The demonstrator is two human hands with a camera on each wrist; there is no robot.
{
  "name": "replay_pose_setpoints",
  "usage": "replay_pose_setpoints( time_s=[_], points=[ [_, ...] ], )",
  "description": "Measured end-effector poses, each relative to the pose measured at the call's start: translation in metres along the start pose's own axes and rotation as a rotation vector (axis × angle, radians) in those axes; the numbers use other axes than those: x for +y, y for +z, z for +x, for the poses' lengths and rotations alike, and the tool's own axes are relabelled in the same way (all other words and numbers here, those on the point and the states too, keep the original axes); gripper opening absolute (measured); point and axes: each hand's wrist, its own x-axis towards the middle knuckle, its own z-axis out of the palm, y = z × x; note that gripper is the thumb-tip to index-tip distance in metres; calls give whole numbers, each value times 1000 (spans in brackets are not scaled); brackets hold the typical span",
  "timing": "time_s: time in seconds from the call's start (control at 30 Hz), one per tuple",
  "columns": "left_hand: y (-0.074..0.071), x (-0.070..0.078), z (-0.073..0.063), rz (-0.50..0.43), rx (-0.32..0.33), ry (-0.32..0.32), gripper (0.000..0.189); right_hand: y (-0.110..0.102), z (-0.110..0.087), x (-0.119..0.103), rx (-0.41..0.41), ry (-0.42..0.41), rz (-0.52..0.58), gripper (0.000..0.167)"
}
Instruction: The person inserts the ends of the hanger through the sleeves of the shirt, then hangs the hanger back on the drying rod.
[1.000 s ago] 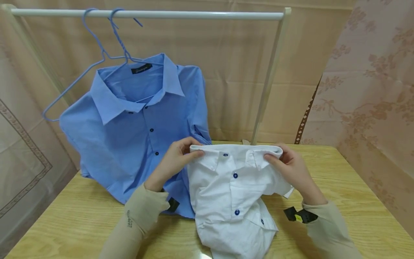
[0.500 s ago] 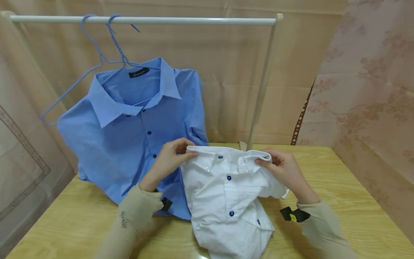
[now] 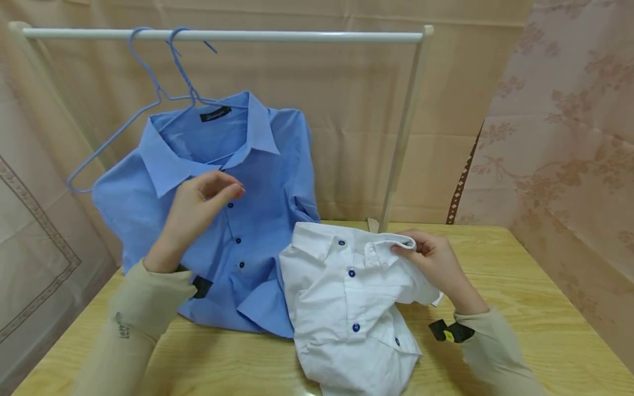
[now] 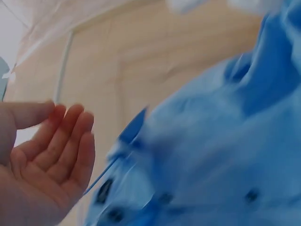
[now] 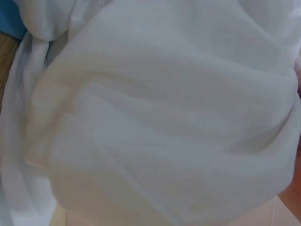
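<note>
A white shirt (image 3: 322, 308) with dark blue buttons hangs bunched from my right hand (image 3: 441, 264), whose thumb and fingers pinch the right end of its collar. My left hand (image 3: 193, 212) is apart from the white shirt. It is raised in front of a blue shirt (image 3: 264, 212), and its fingers bend loosely with nothing between them. In the left wrist view, the palm of the left hand (image 4: 51, 165) faces the camera beside the blue shirt (image 4: 207, 136). White cloth (image 5: 178, 108) fills most of the right wrist view and hides most of the right hand.
The blue shirt is on a blue wire hanger, beside another blue hanger (image 3: 111, 140) on a white rail (image 3: 307, 36). A rack post (image 3: 403, 137) stands behind the white shirt. Wooden table surface (image 3: 545, 291) extends to the right, with patterned cloth (image 3: 584, 137) beyond.
My left hand has let go of the white shirt's collar and moved left and up, before the blue shirt. The right hand keeps its hold on the collar.
</note>
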Motion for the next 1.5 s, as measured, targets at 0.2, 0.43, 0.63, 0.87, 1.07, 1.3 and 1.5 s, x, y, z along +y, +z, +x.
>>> replay_pose_setpoints(
  time_s=[0.2, 0.43, 0.63, 0.87, 1.07, 1.3, 1.5],
  points=[
    [-47, 3, 14, -263, 350, -22, 7, 1, 0, -1, 2, 2, 23, 16],
    [-81, -3, 32, -510, 534, -73, 9, 2, 0, 0, -1, -4, 41, 17],
    [-100, -10, 43, -311, 542, -224, 8, 1, -1, 1, -10, 13, 32, 15],
    [-114, -12, 57, -124, 384, -342, 22, 1, -1, 2, -30, 24, 47, 14],
    [-122, -10, 70, 87, 112, -446, 64, 1, -3, 2, -39, 32, 43, 14],
    [-125, -13, 83, 116, 19, -458, 72, 1, -2, 1, -39, 21, 45, 14],
    [-126, -20, 93, 80, 93, -400, 47, 2, -2, 1, -58, 27, 39, 15]
  ],
)
